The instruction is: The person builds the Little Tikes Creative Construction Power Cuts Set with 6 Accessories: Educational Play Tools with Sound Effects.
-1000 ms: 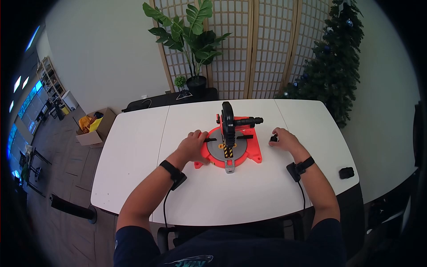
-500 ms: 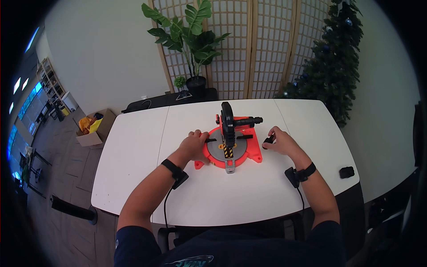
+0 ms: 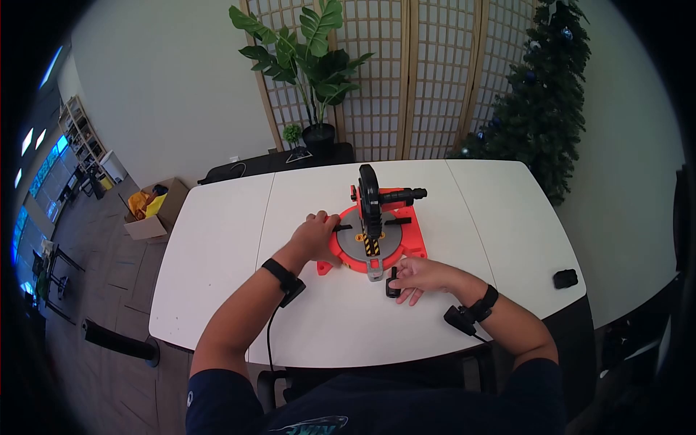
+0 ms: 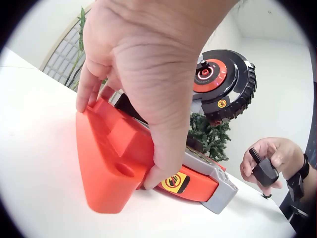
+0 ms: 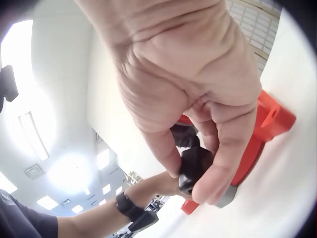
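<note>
A toy miter saw, with a black blade and red base, stands mid-table. My left hand grips the left side of the base, fingers over the top and thumb at the front edge; the left wrist view shows the red foot beside that thumb. In front of the saw, my right hand pinches a black knob with a threaded screw between thumb and fingers. Its thread points up, clear of the base. The right wrist view shows the black knob partly covered by fingertips.
A small black object lies near the table's right edge. Behind the white table are a potted plant, a folding screen and a decorated tree. A cardboard box sits on the floor at left.
My right hand has moved from the saw's right side toward me and left, carrying the black knob to the front of the base. The left hand stays on the base.
</note>
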The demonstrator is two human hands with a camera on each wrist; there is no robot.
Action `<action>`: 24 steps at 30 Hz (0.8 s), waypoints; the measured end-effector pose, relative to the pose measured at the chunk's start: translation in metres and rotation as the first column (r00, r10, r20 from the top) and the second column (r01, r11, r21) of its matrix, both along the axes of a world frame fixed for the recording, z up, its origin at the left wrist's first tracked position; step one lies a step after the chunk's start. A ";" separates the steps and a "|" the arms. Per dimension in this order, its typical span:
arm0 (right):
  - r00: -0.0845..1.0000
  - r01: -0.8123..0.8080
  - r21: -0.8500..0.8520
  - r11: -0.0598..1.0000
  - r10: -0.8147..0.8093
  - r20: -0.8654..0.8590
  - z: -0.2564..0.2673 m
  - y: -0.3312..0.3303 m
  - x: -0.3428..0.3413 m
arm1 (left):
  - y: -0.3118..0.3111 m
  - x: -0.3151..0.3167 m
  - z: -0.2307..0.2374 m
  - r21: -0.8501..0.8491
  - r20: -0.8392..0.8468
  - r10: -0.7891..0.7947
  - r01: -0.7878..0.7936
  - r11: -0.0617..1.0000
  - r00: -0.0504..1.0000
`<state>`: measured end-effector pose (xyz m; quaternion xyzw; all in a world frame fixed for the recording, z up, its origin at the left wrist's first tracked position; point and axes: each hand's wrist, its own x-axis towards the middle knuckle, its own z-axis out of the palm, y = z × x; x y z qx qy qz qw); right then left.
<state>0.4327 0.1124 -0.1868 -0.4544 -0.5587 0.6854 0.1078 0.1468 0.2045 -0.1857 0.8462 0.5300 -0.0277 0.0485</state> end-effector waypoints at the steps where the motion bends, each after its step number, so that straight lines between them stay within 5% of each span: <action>1: 1.000 0.006 -0.030 1.000 -0.007 -0.021 -0.005 -0.003 -0.002 | 0.001 0.000 -0.001 0.004 -0.001 -0.001 0.001 1.000 1.000; 9: 0.998 -0.055 -0.136 0.989 0.049 -0.045 -0.025 -0.005 -0.015 | 0.000 0.001 0.001 0.003 -0.011 0.002 -0.002 1.000 1.000; 24: 0.951 0.062 -0.353 0.934 -0.162 -0.262 -0.041 -0.003 -0.025 | -0.003 0.000 0.002 -0.006 0.028 0.003 -0.002 1.000 1.000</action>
